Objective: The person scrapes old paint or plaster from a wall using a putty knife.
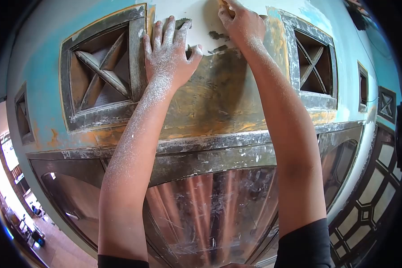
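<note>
hands (169, 53) on rough, flaking wall (219, 100)

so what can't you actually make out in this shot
1. Head view: what, if anything, the right hand holds. Its fingertips and a yellowish bit are cut off by the top edge.
2. Head view: the part of the wall under the left hand, covered by its flat palm.
3. Head view: what lies behind the window glass, which is smeared and reflective.
</note>
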`<action>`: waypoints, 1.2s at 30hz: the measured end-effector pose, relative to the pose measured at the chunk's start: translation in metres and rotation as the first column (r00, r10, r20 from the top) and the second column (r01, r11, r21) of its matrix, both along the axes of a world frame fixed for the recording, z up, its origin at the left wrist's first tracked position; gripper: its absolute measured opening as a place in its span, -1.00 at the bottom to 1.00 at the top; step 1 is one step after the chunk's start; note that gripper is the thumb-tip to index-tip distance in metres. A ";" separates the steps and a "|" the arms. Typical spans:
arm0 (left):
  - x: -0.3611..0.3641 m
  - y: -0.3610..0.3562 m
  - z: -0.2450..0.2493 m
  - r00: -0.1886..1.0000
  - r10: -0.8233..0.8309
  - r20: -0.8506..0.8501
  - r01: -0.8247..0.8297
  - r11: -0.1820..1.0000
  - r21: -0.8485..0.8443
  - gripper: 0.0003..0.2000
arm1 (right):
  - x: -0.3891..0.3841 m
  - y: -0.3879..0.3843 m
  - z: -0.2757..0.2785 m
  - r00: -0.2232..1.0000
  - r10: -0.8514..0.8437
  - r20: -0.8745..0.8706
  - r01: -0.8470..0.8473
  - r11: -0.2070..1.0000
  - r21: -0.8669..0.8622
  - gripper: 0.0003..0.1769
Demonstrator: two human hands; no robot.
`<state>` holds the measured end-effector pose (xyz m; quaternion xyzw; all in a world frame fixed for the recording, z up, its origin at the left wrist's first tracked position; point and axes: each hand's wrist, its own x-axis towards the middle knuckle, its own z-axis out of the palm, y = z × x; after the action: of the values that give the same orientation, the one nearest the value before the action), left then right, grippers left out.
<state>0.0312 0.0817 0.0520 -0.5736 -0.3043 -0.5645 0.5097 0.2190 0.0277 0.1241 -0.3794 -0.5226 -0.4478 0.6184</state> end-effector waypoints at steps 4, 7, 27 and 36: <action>0.000 0.000 -0.002 1.000 0.009 0.003 -0.009 1.000 -0.002 -0.33 | 0.002 0.000 -0.002 0.998 0.055 -0.023 -0.056 0.998 -0.024 -0.48; -0.001 0.000 -0.004 1.000 0.005 -0.001 -0.005 1.000 0.003 -0.33 | -0.002 -0.001 -0.003 1.000 0.014 0.006 -0.014 0.999 0.030 -0.45; -0.001 0.002 -0.005 1.000 0.013 0.003 -0.013 1.000 -0.016 -0.34 | 0.000 0.011 0.000 0.998 0.031 0.049 -0.036 0.995 0.090 -0.60; 0.000 0.002 -0.006 1.000 -0.003 0.000 0.003 1.000 0.018 -0.34 | 0.002 0.010 -0.003 0.988 0.146 0.058 -0.151 0.985 0.088 -0.60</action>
<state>0.0310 0.0837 0.0459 -0.5693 -0.2984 -0.5680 0.5140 0.2209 0.0381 0.1211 -0.2986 -0.5440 -0.4338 0.6533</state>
